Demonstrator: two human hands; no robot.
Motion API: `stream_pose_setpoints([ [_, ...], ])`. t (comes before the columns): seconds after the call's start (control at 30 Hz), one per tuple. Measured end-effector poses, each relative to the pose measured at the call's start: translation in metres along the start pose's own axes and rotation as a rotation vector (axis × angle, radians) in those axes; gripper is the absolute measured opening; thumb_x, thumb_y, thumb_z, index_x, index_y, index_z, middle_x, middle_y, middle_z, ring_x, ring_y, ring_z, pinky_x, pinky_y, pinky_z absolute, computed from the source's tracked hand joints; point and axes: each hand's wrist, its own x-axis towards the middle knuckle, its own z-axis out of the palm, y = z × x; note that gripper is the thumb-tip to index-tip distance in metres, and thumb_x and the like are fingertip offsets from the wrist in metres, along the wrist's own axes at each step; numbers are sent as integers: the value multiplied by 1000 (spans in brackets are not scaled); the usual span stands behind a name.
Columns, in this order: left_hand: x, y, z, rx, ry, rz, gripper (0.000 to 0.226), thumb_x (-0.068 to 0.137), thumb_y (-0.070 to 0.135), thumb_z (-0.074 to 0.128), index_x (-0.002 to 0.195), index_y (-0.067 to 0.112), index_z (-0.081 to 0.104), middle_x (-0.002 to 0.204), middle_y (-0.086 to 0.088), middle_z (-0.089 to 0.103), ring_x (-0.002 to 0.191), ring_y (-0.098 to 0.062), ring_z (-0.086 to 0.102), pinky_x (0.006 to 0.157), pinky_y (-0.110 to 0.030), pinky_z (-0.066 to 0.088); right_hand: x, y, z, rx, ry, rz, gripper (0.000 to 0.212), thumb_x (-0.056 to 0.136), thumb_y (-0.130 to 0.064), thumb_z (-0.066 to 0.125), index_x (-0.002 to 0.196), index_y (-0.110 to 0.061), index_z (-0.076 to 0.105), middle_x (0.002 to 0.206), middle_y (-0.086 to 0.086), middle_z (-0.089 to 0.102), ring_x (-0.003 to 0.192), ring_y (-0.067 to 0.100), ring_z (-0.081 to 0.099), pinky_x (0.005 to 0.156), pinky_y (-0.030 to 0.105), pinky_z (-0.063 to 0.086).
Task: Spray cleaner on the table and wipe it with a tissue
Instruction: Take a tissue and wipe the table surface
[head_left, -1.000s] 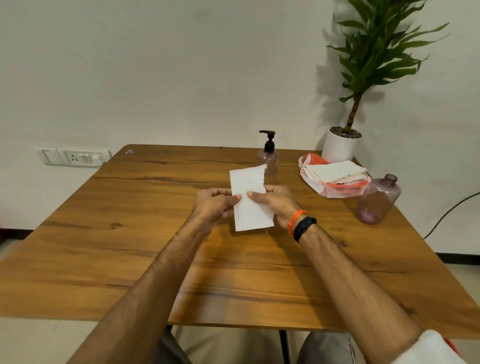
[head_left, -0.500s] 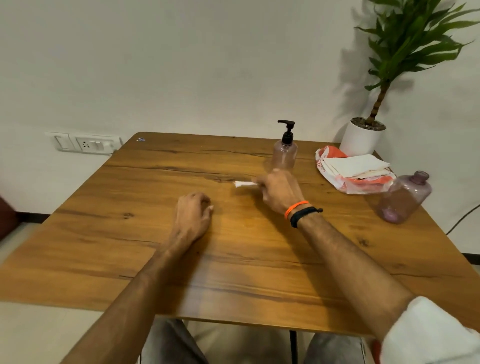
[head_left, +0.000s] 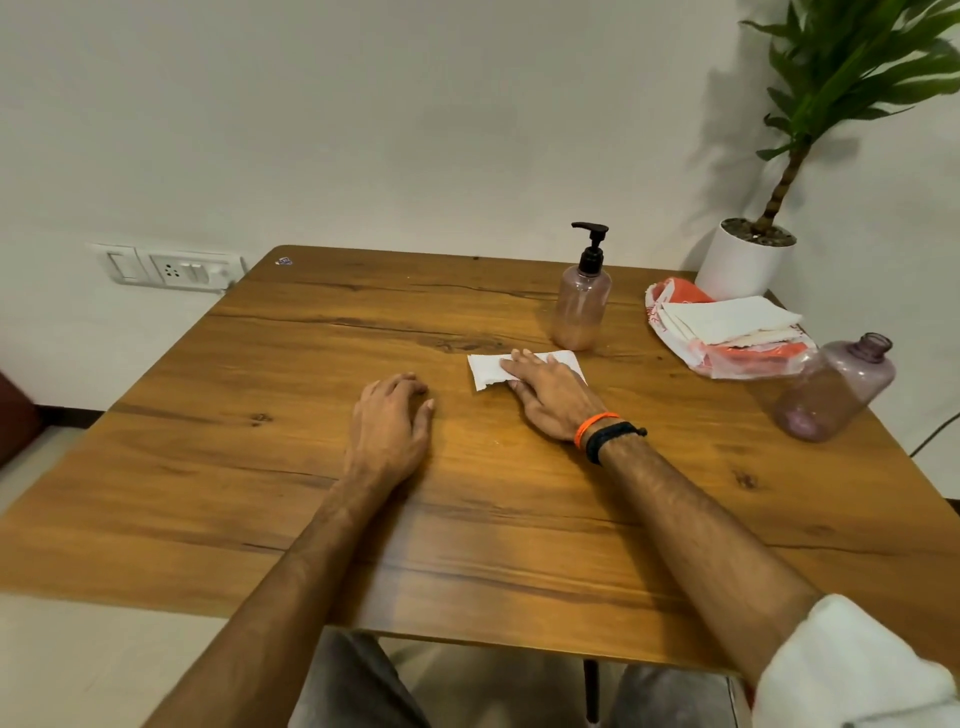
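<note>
Where the wooden surface (head_left: 260, 467) is seen from the head view, a white tissue (head_left: 485, 370) is laid flat on it, a little beyond the middle and just in front of the pump bottle (head_left: 579, 306). The tissue is pressed down by the right hand (head_left: 553, 392), whose fingers are held straight and spread over the paper, palm down; only the left part and the far edge of the tissue are left uncovered. An orange band (head_left: 595, 426) and a black band (head_left: 613, 439) are worn on the right wrist. The left hand (head_left: 389, 431) is rested on the bare surface to the left of the tissue, apart from it, with the fingers loosely bent and nothing held.

The pump bottle is stood upright, its body pinkish and its pump head black. Further right, a stack of folded white tissues (head_left: 727, 319) is kept on an orange and white plastic packet (head_left: 670, 304). An uncapped purple bottle (head_left: 836, 387) is seen tilted near the right edge. A potted plant (head_left: 748, 262) in a white pot is placed at the far right corner. A switchboard (head_left: 166, 267) is fixed on the wall to the left.
</note>
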Motion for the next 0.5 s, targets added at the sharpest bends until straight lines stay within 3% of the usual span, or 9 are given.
stream_pose_setpoints([
  [0.13, 0, 0, 0, 14, 11, 14, 33, 95, 30, 53, 121, 14, 62, 136, -5, 56, 126, -25, 46, 109, -42, 35, -3, -3, 1, 14, -38, -31, 46, 104, -25, 30, 150, -19, 29, 159, 6, 20, 148, 18, 13, 121, 35, 4],
  [0.5, 0, -1, 4, 43, 40, 22, 34, 92, 30, 51, 115, 10, 65, 130, -10, 61, 119, -31, 52, 104, -40, 38, -24, -5, 4, -9, -70, -125, 46, 105, -24, 29, 150, -18, 27, 160, 5, 19, 148, 16, 12, 120, 32, 3],
])
